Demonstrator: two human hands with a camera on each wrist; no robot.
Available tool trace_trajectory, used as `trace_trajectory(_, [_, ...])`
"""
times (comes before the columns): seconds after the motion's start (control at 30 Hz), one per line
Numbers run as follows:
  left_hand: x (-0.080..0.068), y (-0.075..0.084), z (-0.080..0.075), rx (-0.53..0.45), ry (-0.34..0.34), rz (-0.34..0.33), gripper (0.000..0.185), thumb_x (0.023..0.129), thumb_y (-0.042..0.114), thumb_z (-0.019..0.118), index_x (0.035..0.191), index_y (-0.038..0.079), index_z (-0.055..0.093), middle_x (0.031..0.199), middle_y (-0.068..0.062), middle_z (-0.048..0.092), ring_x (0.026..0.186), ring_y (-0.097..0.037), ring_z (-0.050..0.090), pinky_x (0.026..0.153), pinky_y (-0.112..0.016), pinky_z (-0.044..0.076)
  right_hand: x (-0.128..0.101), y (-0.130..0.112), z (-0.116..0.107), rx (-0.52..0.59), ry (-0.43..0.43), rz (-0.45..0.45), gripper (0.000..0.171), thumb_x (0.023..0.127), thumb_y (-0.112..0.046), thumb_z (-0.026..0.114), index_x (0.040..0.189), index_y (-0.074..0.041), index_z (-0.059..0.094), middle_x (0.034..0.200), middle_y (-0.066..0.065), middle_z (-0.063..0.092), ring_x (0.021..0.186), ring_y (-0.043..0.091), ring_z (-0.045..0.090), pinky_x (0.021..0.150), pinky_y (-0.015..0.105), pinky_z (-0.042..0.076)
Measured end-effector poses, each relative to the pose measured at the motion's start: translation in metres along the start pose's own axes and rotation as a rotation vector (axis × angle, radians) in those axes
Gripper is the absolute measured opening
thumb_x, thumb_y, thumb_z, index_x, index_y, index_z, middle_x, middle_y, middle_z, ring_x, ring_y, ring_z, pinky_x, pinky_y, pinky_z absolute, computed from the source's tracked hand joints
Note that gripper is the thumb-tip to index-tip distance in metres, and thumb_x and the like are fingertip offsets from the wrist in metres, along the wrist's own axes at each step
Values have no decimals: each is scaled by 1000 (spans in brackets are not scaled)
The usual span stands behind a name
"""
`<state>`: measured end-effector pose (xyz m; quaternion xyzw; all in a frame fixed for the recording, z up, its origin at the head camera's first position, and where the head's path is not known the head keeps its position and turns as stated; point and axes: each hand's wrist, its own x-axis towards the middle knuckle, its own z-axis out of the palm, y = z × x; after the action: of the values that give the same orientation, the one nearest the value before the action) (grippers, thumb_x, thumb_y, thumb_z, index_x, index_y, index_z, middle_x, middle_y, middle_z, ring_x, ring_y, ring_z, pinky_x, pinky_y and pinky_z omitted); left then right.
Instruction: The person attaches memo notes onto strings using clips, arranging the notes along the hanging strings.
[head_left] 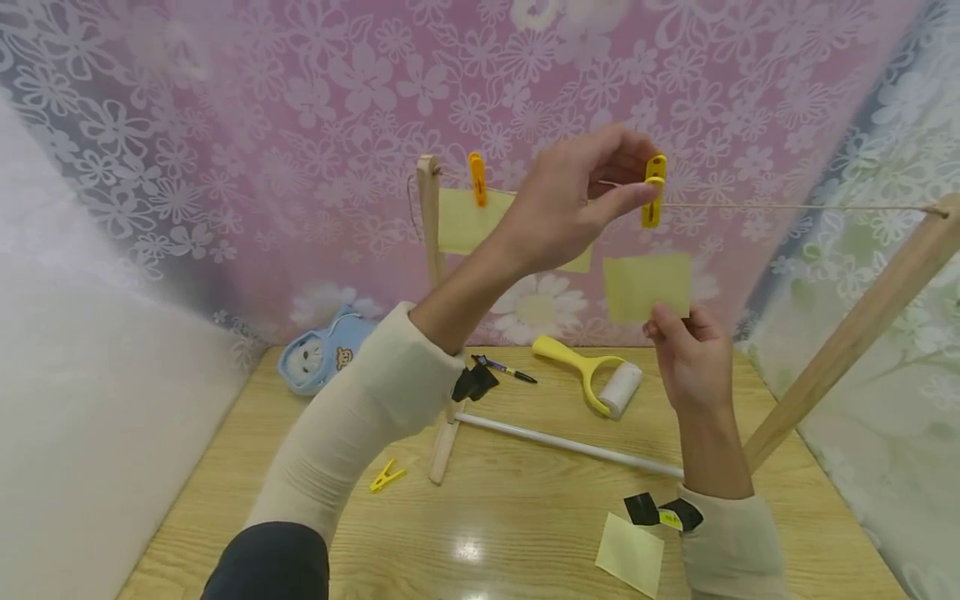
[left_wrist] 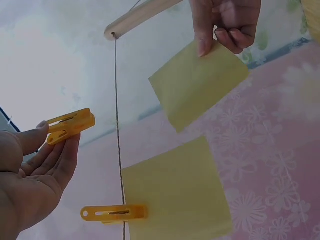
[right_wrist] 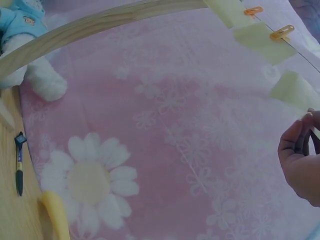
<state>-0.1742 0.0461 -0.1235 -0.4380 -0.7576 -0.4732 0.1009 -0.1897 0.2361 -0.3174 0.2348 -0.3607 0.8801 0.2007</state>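
My left hand (head_left: 558, 200) pinches a yellow clothespin (head_left: 654, 192) by its handle ends, close to the string (head_left: 795, 207). In the left wrist view this clothespin (left_wrist: 72, 126) stands apart from the string. Lower down, my right hand (head_left: 697, 358) holds a yellow paper note (head_left: 647, 287) between thumb and fingers, its top edge below the string. One paper note (head_left: 461, 221) hangs at the string's left end under an orange clothespin (head_left: 477, 179). Another hanging note (head_left: 577, 262) is mostly behind my left hand; its clothespin (left_wrist: 115, 213) shows in the left wrist view.
The string runs between a left wooden post (head_left: 430, 208) and a right one (head_left: 862, 325), with a white rod (head_left: 562, 440) low between them. On the table lie a lint roller (head_left: 573, 358), a marker (head_left: 510, 371), a plush toy (head_left: 311, 362), a spare clothespin (head_left: 387, 476) and another note (head_left: 632, 557).
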Motion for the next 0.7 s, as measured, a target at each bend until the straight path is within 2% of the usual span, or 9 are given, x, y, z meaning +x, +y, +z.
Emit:
trace_trajectory(0.2, [20, -19, 7, 63, 50, 18, 24, 82, 13, 61, 103, 2, 56, 98, -2, 60, 88, -4, 55, 77, -7, 39, 11, 1, 7, 79, 11, 20, 15, 85, 15, 42, 80, 9, 55, 71, 14, 55, 63, 22, 54, 65, 29, 45])
trace_trajectory(0.37, [31, -23, 9, 50, 104, -33, 23, 80, 14, 63, 100, 4, 59, 96, 0, 61, 85, -2, 56, 76, -6, 39, 18, 3, 13, 63, 22, 7, 13, 85, 12, 45, 81, 8, 56, 74, 13, 55, 64, 21, 54, 65, 28, 45])
trace_trajectory(0.43, [34, -24, 9, 26, 115, -48, 21, 79, 12, 64, 97, 3, 59, 94, 0, 62, 83, -2, 57, 75, -7, 40, 20, 3, 15, 44, 28, 6, 13, 85, 11, 45, 85, 7, 57, 75, 12, 55, 64, 19, 53, 64, 27, 46])
trace_trajectory(0.7, [33, -26, 12, -13, 107, -101, 13, 78, 8, 64, 89, 2, 61, 88, -2, 63, 77, -3, 59, 69, -9, 43, 25, 5, 19, 114, 37, 49, 9, 84, 9, 50, 89, 8, 57, 77, 14, 57, 65, 20, 53, 65, 27, 46])
